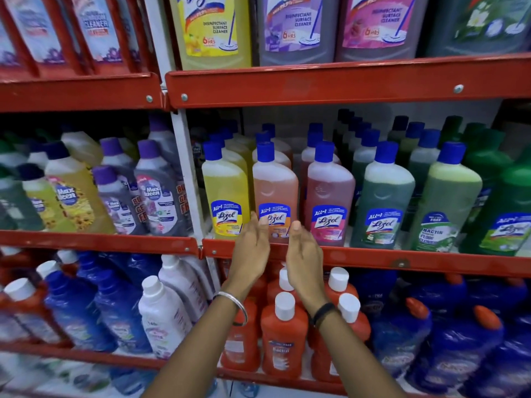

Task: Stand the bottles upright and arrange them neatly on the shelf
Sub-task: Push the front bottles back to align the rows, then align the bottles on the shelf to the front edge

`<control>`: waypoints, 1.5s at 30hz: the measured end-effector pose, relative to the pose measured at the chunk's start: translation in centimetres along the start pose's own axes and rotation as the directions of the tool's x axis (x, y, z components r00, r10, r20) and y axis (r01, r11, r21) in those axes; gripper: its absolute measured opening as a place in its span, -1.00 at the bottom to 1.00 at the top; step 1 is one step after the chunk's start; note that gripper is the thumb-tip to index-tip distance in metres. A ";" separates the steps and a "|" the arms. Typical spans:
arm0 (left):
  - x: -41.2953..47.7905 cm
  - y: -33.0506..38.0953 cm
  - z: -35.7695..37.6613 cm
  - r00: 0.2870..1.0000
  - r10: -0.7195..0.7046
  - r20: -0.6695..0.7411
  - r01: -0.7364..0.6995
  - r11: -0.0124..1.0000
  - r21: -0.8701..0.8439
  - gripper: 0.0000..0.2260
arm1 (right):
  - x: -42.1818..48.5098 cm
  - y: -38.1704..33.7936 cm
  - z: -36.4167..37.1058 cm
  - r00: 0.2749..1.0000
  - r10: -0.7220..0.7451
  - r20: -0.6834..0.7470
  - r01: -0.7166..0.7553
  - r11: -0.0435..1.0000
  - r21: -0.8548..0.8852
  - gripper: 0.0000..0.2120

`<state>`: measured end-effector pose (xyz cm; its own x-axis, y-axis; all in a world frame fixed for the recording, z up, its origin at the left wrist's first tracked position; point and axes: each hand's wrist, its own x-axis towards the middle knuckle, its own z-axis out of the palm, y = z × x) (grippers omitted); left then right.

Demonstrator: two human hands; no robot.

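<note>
An orange cleaner bottle (275, 191) with a blue cap stands upright at the front of the middle shelf (402, 261). A yellow bottle (225, 193) stands to its left and a pink bottle (329, 196) to its right. My left hand (253, 248) is just in front of the orange bottle's lower left, fingers apart, fingertips near its label. My right hand (303, 254) is at its lower right, also open, fingertips near the label's edge. Neither hand grips the bottle. Green bottles (383, 202) continue the front row to the right.
A white upright post (186, 173) divides the shelf bays. Tilted purple and yellow bottles (155, 193) fill the left bay. Large bottles (212, 27) stand on the shelf above. Orange bottles with white caps (283, 334) and blue bottles (459, 340) crowd the shelf below my wrists.
</note>
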<state>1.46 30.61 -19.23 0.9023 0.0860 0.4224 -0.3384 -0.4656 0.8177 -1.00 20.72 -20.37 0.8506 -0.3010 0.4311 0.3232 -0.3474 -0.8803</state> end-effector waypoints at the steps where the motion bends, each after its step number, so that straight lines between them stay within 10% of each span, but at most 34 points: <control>1: -0.2 -0.3 -0.6 0.994 0.027 -0.107 -0.027 1.000 0.005 -0.51 | -0.8 -0.4 0.3 0.995 -0.064 -0.075 0.066 0.998 0.023 -0.35; 5: 0.0 -1.1 -3.2 0.910 0.016 -0.413 -0.045 0.997 -0.062 -0.56 | -1.9 -1.8 3.1 0.972 -0.095 0.214 0.074 0.992 0.102 -0.38; 9: 1.4 -2.5 -4.6 0.970 -0.037 -0.240 0.006 0.991 -0.131 -0.46 | -0.7 -2.4 6.4 0.896 0.068 0.438 -0.087 0.996 0.022 -0.30; 15: 2.0 -3.9 -5.3 0.996 -0.058 -0.074 0.058 0.998 -0.013 -0.46 | 0.1 -3.3 7.1 0.928 0.106 0.358 -0.095 0.994 -0.047 -0.02; 21: 1.6 -2.8 -6.0 0.990 -0.112 -0.082 0.122 0.985 0.122 -0.47 | -0.5 -4.7 4.1 0.957 0.039 0.286 -0.007 0.994 -0.110 -0.47; 26: -0.3 4.4 -5.1 0.957 0.170 -0.234 -0.134 0.977 0.163 -0.44 | 0.0 -6.8 -3.6 0.979 -0.201 0.022 0.202 0.976 -0.085 -0.58; 33: 3.7 21.6 -4.4 0.689 0.691 -0.219 -0.623 0.718 0.311 -0.46 | 7.6 -16.0 -15.9 0.811 -0.572 -0.122 0.529 0.806 -0.265 -0.52; 45: 10.6 34.3 -4.6 0.391 0.903 -0.178 -0.632 0.404 0.662 -0.41 | 18.9 -25.8 -23.4 0.548 -0.819 -0.168 0.628 0.536 -0.564 -0.37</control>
<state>-1.80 19.58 15.09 0.0000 -0.2300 0.9732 -0.5299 -0.8253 -0.1950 -2.98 3.22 15.13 0.1319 -0.0302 0.9908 0.4734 -0.8763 -0.0897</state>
